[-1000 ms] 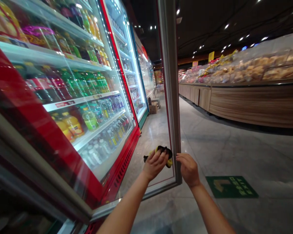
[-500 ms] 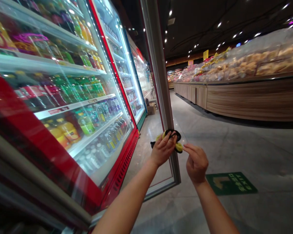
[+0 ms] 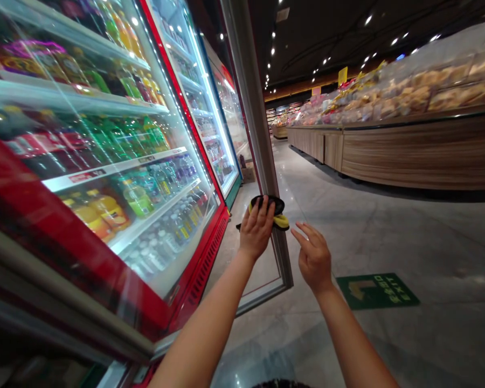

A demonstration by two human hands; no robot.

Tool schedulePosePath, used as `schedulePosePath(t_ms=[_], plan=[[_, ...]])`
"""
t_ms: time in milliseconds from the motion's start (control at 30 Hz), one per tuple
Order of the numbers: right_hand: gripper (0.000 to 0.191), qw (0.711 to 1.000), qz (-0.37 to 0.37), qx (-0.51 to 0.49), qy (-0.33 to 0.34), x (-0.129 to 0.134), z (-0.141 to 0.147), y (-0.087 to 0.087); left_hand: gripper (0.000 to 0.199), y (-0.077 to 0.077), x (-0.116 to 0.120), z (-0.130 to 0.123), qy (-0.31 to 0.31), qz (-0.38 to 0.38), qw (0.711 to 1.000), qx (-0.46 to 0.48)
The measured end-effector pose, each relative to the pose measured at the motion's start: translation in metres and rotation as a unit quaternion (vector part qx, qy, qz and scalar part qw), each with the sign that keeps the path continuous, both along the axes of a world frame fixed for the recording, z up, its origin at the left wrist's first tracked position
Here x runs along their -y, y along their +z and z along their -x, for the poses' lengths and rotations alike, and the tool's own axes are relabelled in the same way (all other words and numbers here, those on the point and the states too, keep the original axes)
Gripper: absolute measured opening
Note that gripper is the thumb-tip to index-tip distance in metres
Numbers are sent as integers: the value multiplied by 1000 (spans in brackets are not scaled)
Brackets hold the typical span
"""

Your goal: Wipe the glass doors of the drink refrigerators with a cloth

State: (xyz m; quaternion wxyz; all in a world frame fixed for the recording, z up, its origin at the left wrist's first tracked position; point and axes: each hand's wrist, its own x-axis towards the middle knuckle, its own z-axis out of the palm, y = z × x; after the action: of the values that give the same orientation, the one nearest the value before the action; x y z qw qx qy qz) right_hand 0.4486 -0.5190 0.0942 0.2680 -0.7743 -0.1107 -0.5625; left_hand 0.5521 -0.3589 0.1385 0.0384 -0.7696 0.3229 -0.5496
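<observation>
Up the door went the bare left hand (image 3: pixel 255 229) and the floppy black and yellow cloth (image 3: pixel 282 222) under it, higher than one second before. The bare right hand (image 3: pixel 315 256) had come away from the door's edge, leaving a gap.

The left hand held the cloth under flat, stretched fingers. The cloth lay over the clear, shiny glass pane (image 3: pixel 262 269) and the smooth grey door frame (image 3: pixel 257 129). It was bunched up, with a round black fold on top and a puffy yellow fold sticking out on the right. The right hand's grip was loose, with some fingers poking out a bit apart. They were near the cloth.

To the left stood a tall fridge with a shiny red base (image 3: pixel 214 223). Rounded see-through bottles (image 3: pixel 107 207) stood in rows on its white shelves (image 3: pixel 129 163). On the smooth grey floor (image 3: pixel 388 237) lay a flat green sign (image 3: pixel 378 291). Farther back, a long striped wooden counter (image 3: pixel 420 156) curved.
</observation>
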Motion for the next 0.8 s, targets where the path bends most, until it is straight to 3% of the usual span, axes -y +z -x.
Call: schedulePosePath(t_ms=[67,167,233,300,333,400,533,600,667,800], plan=[[51,1000,2,-8,10,-1,0,-1,61,-30,0,3,3,-17,1000,0],[48,1000,8,-24,17,-4,-1,-6,54,-101,-17,17,-7,-85,996,-30],[46,999,11,-36,20,-7,-2,-11,43,-143,-36,27,-62,-147,987,-16],[44,998,12,-45,31,-12,-4,-18,33,-165,-55,34,-108,-193,975,-5],[43,998,11,-46,39,-15,-5,-21,30,-166,-62,35,-125,-211,970,-3],[42,997,8,-37,65,-21,-8,-27,27,-154,-69,31,-137,-229,964,-7],[40,989,-26,7,143,-32,-15,-32,38,-110,-58,12,-63,-155,985,-35],[40,982,-59,17,179,-37,-20,-33,41,-105,-51,5,-43,-126,990,-48],[38,974,-99,12,204,-42,-25,-34,39,-119,-49,4,-47,-142,986,-74],[36,964,-174,-4,202,-53,-36,-42,36,-173,-63,20,-64,-212,966,-131]])
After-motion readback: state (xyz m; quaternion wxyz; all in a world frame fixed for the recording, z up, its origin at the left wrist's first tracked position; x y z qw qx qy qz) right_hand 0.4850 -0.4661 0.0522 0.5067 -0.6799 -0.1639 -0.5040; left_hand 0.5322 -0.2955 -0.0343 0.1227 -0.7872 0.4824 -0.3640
